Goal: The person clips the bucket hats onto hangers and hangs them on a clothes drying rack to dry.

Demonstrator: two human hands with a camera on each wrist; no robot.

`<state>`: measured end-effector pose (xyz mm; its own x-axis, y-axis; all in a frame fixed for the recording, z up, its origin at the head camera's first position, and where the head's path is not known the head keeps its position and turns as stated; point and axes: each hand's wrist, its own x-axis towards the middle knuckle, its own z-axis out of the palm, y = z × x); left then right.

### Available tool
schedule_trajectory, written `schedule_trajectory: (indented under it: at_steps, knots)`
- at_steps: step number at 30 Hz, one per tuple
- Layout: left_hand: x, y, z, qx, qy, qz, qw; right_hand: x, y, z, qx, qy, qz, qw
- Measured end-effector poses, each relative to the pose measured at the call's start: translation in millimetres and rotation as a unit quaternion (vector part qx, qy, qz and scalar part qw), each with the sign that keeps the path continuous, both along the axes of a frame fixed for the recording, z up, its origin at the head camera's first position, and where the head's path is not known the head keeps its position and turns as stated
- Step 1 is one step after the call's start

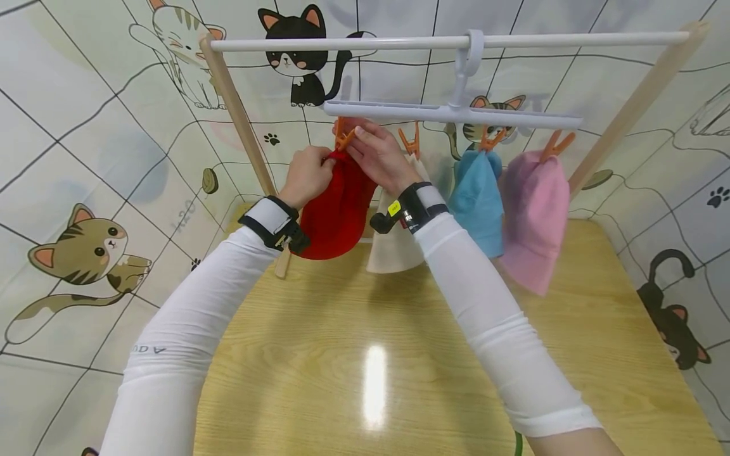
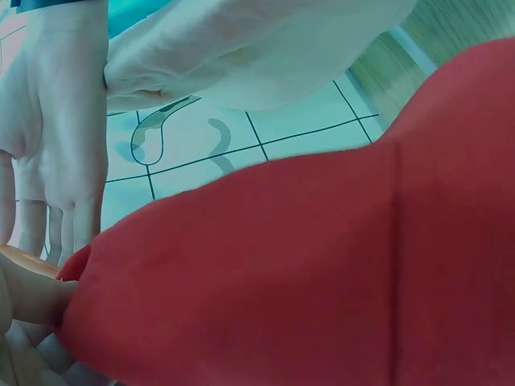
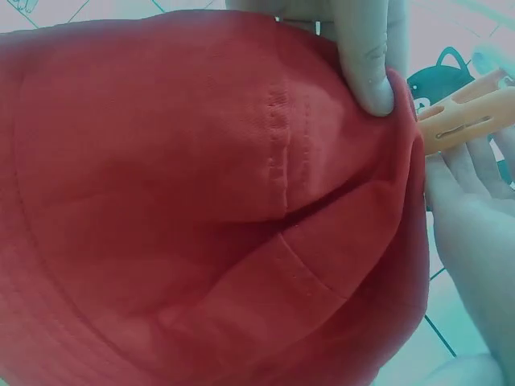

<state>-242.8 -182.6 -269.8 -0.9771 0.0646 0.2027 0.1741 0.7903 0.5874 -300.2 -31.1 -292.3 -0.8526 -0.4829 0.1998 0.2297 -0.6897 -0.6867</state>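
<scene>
A red bucket hat (image 1: 336, 209) hangs crown-up below an orange clothespin (image 1: 343, 138) at the left end of the white hanger bar. My left hand (image 1: 310, 175) pinches the hat's crown just under the clothespin; in the right wrist view its thumb (image 3: 370, 80) presses on the red cloth. Across from it, my right hand (image 1: 383, 155) holds the clothespin, thumb at one handle and the other fingers behind. The right wrist view shows the clothespin (image 3: 467, 117) right at the folded top of the hat. In the left wrist view red cloth covers much of the scene.
Cream (image 1: 396, 247), blue (image 1: 479, 202) and pink (image 1: 536, 215) hats hang from orange clothespins to the right. The white hanger (image 1: 450, 113) hooks over a white rail (image 1: 399, 43) between wooden posts. Below is a wooden table (image 1: 319, 354); a cat-print backdrop (image 1: 114, 158) surrounds it.
</scene>
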Motion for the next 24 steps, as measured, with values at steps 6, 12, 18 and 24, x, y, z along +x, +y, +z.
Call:
schedule_trajectory:
  at_steps: [6, 12, 18, 24]
  knots:
    - [0.6, 1.1, -1.4, -0.008, -0.005, -0.007, 0.9999, 0.0, 1.6, 0.4, 0.005, 0.024, 0.006, 0.9997]
    - [1.6, 2.0, -1.4, -0.015, -0.006, -0.021, 0.9996, -0.4, 2.9, -0.1, 0.032, 0.049, 0.005, 0.9983]
    - [1.2, 2.9, -4.6, -0.024, -0.007, -0.028, 0.9993, -0.2, 2.0, 1.5, 0.045, 0.041, -0.004, 0.9982]
    - [-1.9, 2.4, -7.1, -0.021, -0.012, -0.010, 0.9997, 1.2, -2.5, 3.7, 0.043, 0.050, -0.009, 0.9978]
